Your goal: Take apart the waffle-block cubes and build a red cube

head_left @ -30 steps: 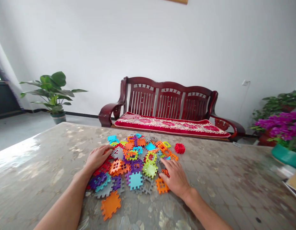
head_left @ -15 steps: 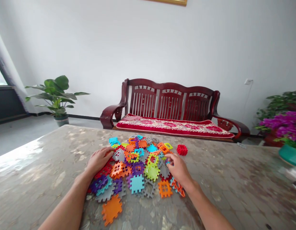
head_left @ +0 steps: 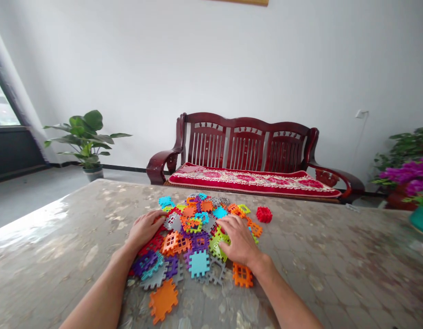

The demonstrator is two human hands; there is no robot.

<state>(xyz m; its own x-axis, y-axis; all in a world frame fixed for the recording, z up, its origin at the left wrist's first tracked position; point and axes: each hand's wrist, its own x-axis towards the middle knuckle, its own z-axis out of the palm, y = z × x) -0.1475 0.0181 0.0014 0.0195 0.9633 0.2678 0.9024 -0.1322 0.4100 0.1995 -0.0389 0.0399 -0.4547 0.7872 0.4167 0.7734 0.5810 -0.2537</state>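
Note:
A heap of interlocking plastic panels with notched edges lies on the table before me. My left hand (head_left: 147, 229) rests on the heap's left side, fingers stretched forward beside a grey panel (head_left: 173, 222) and over red panels (head_left: 152, 244). Over the heap's right side my right hand (head_left: 239, 240) is spread, thumb apart, covering part of a lime green panel (head_left: 216, 244). I see nothing held in either hand. Nearer me lie a light blue panel (head_left: 199, 264), an orange window panel (head_left: 242, 275) and a solid orange panel (head_left: 163, 300).
Right of the heap sits a red assembled cube (head_left: 264, 214) on the patterned tabletop (head_left: 321, 256). Behind the table stands a dark red wooden bench (head_left: 247, 144). A potted plant (head_left: 90, 137) is at the left; purple flowers (head_left: 412, 179) in a teal pot are at the right.
My right hand has moved left from the heap's right edge, its fingers spreading over the lime green panels. My left hand stays on the left side. The view has shifted slightly.

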